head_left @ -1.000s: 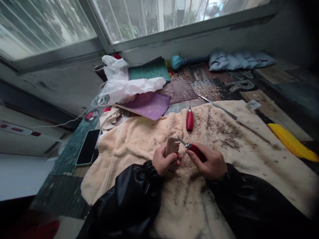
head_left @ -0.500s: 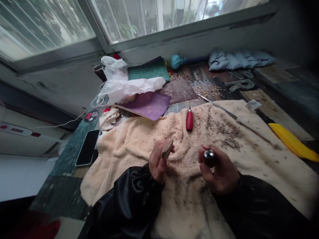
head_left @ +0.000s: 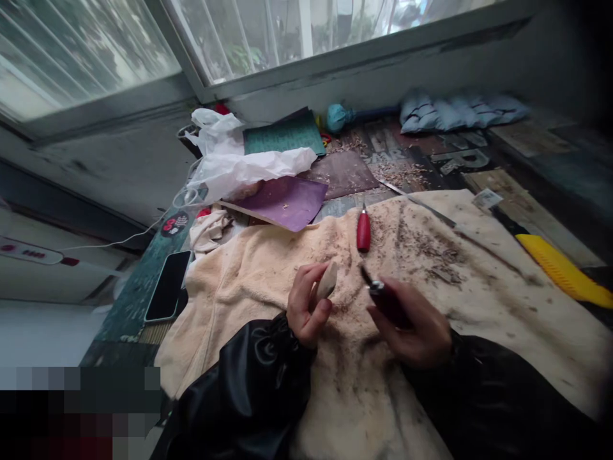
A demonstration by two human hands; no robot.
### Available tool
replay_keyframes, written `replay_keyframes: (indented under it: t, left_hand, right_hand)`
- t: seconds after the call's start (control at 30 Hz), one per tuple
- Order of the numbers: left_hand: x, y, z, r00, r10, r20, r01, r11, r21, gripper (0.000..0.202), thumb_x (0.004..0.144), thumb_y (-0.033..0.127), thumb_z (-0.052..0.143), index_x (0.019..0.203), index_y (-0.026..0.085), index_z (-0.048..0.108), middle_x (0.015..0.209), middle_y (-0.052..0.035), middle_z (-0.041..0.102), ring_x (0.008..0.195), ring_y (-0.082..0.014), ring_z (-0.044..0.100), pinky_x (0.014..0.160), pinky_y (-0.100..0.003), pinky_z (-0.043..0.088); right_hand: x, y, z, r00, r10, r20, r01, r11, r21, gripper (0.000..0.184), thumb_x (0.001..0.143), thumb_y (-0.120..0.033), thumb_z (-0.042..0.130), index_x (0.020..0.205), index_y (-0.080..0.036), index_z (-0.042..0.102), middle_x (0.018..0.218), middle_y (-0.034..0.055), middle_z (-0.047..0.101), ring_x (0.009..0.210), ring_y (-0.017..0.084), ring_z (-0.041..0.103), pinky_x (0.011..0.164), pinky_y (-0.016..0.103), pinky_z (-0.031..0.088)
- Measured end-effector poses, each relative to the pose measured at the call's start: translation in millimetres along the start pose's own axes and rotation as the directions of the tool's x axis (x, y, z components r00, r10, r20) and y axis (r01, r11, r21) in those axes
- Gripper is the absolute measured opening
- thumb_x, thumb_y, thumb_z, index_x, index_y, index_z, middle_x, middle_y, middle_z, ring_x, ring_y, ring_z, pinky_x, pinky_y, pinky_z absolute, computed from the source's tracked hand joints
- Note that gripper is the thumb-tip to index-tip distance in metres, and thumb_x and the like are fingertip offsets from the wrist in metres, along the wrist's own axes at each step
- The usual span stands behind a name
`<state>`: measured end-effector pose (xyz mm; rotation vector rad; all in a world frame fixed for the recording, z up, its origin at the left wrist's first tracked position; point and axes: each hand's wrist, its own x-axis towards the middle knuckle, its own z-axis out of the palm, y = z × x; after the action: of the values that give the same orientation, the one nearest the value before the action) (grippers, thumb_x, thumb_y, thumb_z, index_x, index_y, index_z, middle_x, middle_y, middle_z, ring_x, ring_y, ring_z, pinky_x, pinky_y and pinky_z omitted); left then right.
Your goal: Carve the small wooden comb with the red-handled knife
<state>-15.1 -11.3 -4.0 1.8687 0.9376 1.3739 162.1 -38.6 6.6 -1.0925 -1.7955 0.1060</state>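
Note:
My left hand (head_left: 306, 306) is closed round a small pale wooden piece (head_left: 327, 280), held edge-up over a cream fleece cloth (head_left: 268, 287). My right hand (head_left: 412, 326) grips a red-handled carving knife (head_left: 383, 299); its short blade points up and left, a little right of the wood and not touching it. Both forearms wear shiny black sleeves. A second red-handled tool (head_left: 363, 231) lies on the cloth just beyond my hands. Wood shavings (head_left: 426, 246) are scattered over the cloth.
A black phone (head_left: 168, 285) lies left of the cloth on the bench. Behind are a purple sheet (head_left: 287, 201), a white plastic bag (head_left: 239, 167), a green mat (head_left: 282, 134) and blue-grey cushions (head_left: 454, 112). A yellow toothed tool (head_left: 560, 268) sits at right. Windows run along the back.
The right hand turned the knife from end-on to blade pointing up-left and moved slightly left toward the wood. The left hand kept the wood, tilting it a little.

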Motion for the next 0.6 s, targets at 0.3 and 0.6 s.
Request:
replay_keyframes:
  t: [0.3,0.6]
  left_hand:
    - [1,-2,-0.1,1.0,0.019,0.001,-0.019,1.0,0.021,0.047,0.079,0.035,0.045,0.122,0.017,0.046,0.111,-0.0102,0.048,0.1,-0.0246,0.045,0.087,-0.039,0.036]
    - [-2,-3,0.7,1.0,-0.019,0.005,0.019,0.999,-0.048,0.046,0.077,0.039,0.045,0.117,0.018,0.049,0.107,-0.0097,0.05,0.097,-0.0252,0.047,0.084,-0.039,0.038]
  right_hand:
    - [-3,-1,0,0.995,0.044,0.092,-0.046,0.999,0.02,0.045,0.077,-0.019,0.056,0.121,-0.019,0.045,0.098,0.0076,0.065,0.083,0.019,0.064,0.071,0.026,0.054]
    - [0,12,-4,0.926,0.237,0.294,-0.274,0.957,0.091,0.034,0.082,-0.025,0.042,0.116,-0.019,0.043,0.087,0.0039,0.063,0.07,0.014,0.062,0.066,0.026,0.051]
